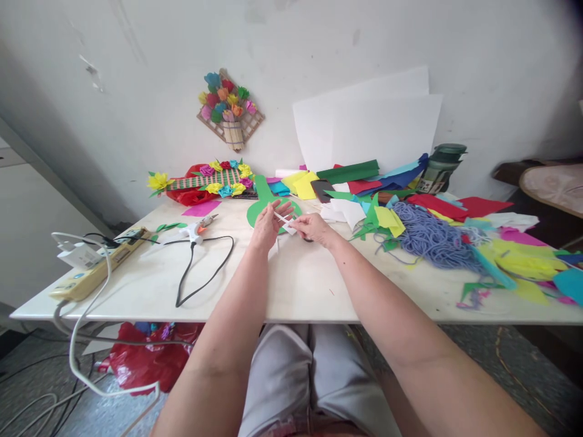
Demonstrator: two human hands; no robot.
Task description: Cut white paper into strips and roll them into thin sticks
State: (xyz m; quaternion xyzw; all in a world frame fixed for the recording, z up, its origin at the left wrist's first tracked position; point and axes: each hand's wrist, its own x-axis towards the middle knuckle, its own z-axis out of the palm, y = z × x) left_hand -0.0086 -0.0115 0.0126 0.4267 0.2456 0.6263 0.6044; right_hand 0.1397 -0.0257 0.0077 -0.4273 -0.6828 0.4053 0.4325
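A thin white paper strip (283, 219) stretches between my two hands above the table. My left hand (266, 227) holds its far end at the thumb, palm turned up and the other fingers loosely extended. The near end is pinched between the thumb and fingers of my right hand (313, 229). Behind and below the hands lies a green paper cutout (255, 213), round with a straight neck pointing to the wall. A small dark curved thing (308, 240) shows under my right hand, mostly hidden; I cannot tell what it is.
A hot glue gun (195, 231) with a looped black cord lies left, near a power strip (98, 267). A flower-decorated paper guitar (204, 180) stands behind. Right are blue yarn (430, 237), coloured paper scraps (523, 258) and a dark bottle (441, 169).
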